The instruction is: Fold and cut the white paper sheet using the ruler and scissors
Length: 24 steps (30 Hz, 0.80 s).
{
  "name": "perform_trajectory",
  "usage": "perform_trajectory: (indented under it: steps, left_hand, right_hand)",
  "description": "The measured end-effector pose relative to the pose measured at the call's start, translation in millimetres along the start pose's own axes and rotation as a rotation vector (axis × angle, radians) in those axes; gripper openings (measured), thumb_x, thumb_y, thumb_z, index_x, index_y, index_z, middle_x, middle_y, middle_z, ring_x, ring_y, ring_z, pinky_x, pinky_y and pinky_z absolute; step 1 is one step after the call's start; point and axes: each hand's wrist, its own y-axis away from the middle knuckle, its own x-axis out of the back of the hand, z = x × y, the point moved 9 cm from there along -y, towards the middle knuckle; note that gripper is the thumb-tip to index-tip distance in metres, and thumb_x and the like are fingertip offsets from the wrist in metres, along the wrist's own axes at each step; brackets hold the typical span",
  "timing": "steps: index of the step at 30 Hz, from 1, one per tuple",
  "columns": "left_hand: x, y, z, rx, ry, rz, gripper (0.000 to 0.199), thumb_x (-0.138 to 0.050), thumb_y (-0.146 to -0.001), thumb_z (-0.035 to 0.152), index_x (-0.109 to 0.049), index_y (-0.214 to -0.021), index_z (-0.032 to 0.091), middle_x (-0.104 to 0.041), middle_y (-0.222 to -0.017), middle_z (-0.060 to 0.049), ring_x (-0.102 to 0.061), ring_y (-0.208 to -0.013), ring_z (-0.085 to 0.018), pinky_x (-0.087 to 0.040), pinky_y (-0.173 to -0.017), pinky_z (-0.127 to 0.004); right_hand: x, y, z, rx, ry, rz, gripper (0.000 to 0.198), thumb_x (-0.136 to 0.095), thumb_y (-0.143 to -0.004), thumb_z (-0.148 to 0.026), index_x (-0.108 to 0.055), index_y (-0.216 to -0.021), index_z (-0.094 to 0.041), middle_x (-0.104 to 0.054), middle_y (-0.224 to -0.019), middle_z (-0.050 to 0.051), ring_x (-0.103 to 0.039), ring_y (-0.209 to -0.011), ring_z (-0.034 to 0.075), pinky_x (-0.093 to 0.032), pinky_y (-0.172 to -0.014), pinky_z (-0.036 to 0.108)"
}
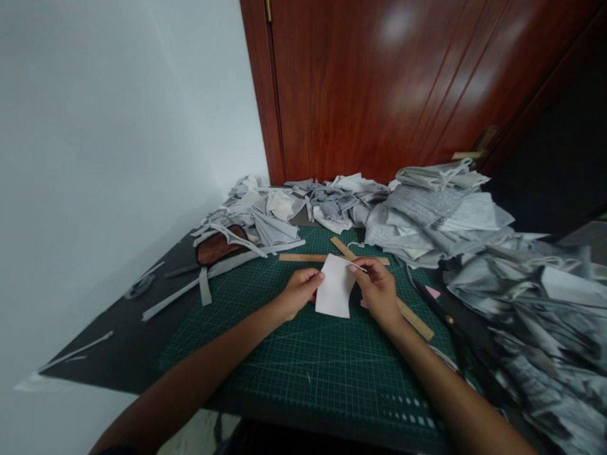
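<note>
Above the green cutting mat, a small white rectangular piece is held up, its lower edge slightly curved; whether it is paper or card I cannot tell. My left hand pinches its left edge, thumb on top. At the upper right edge, my right hand is closed with thumb and fingers on the piece, and a thin white edge sticks out past the fingertips. Behind the hands a wooden ruler lies crosswise. Another wooden ruler runs diagonally, partly hidden under my right hand.
Large black scissors lie right of the mat, near a small pink scrap. Folded grey fabric is piled at the right. Fabric scraps and a brown piece lie back left. A wall and a wooden door stand behind.
</note>
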Motion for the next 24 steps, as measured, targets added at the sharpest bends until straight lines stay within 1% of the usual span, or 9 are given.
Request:
perform_trajectory:
  steps: [2,3,5,7,9,10,14,18,24]
  left_hand:
    - [9.7,0.1,0.2,-0.012,0.051,0.053,0.049,-0.084,-0.073,0.059,-0.069,-0.086,0.014,-0.066,-0.071,-0.002,-0.059,-0.057,-0.013,-0.043,-0.052,-0.022]
    - [13.5,0.8,0.9,-0.019,0.078,0.075,0.048,-0.085,-0.073,0.057,-0.068,-0.086,0.015,-0.065,-0.07,-0.001,-0.058,-0.057,-0.013,-0.044,-0.052,-0.022]
    - [18.1,2.7,2.9,-0.032,0.132,0.106,0.045,-0.085,-0.073,0.055,-0.065,-0.085,0.016,-0.063,-0.069,0.0,-0.058,-0.057,-0.012,-0.045,-0.055,-0.023]
    - [18.5,4.3,5.0,-0.038,0.18,0.117,0.043,-0.084,-0.074,0.054,-0.064,-0.085,0.017,-0.064,-0.07,0.0,-0.061,-0.06,-0.013,-0.049,-0.058,-0.024]
    - [17.0,5.6,6.1,-0.036,0.212,0.115,0.044,-0.086,-0.071,0.052,-0.064,-0.086,0.017,-0.066,-0.074,-0.001,-0.063,-0.064,-0.015,-0.051,-0.061,-0.026]
    - [16.4,6.1,6.3,-0.034,0.224,0.114,0.044,-0.087,-0.07,0.05,-0.065,-0.087,0.016,-0.067,-0.075,-0.002,-0.064,-0.065,-0.016,-0.052,-0.062,-0.027]
    - [18.7,6.9,6.8,-0.031,0.254,0.132,0.04,-0.088,-0.069,0.045,-0.066,-0.087,0.016,-0.069,-0.077,-0.002,-0.065,-0.068,-0.016,-0.051,-0.064,-0.026]
    - [21.0,5.0,6.1,-0.014,0.267,0.136,0.039,-0.089,-0.067,0.042,-0.066,-0.084,0.015,-0.068,-0.076,-0.002,-0.064,-0.067,-0.015,-0.051,-0.064,-0.026]
    - [19.3,0.3,2.2,-0.007,0.259,0.178,0.036,-0.086,-0.07,0.042,-0.064,-0.081,0.016,-0.063,-0.069,0.002,-0.057,-0.057,-0.011,-0.042,-0.054,-0.022]
  right_hand:
    - [-9.9,3.2,-10.4,0.121,0.037,-0.124,0.007,-0.067,-0.09,-0.03,-0.07,-0.092,-0.024,-0.074,-0.1,0.006,-0.068,-0.099,0.026,-0.053,-0.093,0.044]
    - [-15.6,6.7,-15.3,0.183,0.064,-0.189,0.006,-0.065,-0.091,-0.027,-0.071,-0.094,-0.025,-0.073,-0.107,0.007,-0.068,-0.106,0.027,-0.052,-0.097,0.045]
    - [-26.7,16.1,-23.2,0.298,0.157,-0.312,0.014,-0.06,-0.094,-0.021,-0.071,-0.099,-0.026,-0.072,-0.117,0.009,-0.066,-0.113,0.027,-0.051,-0.099,0.047]
    - [-36.5,26.3,-27.8,0.402,0.302,-0.411,0.024,-0.054,-0.095,-0.013,-0.072,-0.104,-0.026,-0.07,-0.122,0.01,-0.064,-0.116,0.028,-0.05,-0.1,0.049]
    - [-43.2,34.8,-30.5,0.491,0.435,-0.474,0.032,-0.051,-0.093,-0.007,-0.072,-0.108,-0.026,-0.07,-0.123,0.01,-0.063,-0.117,0.029,-0.048,-0.102,0.051]
    - [-44.6,37.4,-31.2,0.518,0.473,-0.484,0.034,-0.05,-0.092,-0.006,-0.071,-0.109,-0.025,-0.07,-0.123,0.01,-0.062,-0.118,0.03,-0.047,-0.102,0.052]
    - [-43.4,38.9,-31.2,0.514,0.464,-0.464,0.031,-0.052,-0.089,-0.006,-0.069,-0.106,-0.025,-0.068,-0.127,0.01,-0.061,-0.12,0.029,-0.048,-0.101,0.05]
    - [-46.4,41.0,-33.1,0.545,0.503,-0.502,0.03,-0.053,-0.086,-0.005,-0.068,-0.103,-0.025,-0.066,-0.129,0.009,-0.058,-0.121,0.03,-0.044,-0.105,0.053]
    - [-52.4,46.8,-36.4,0.592,0.569,-0.604,0.031,-0.053,-0.081,-0.001,-0.068,-0.098,-0.022,-0.063,-0.136,0.012,-0.053,-0.13,0.031,-0.035,-0.113,0.055]
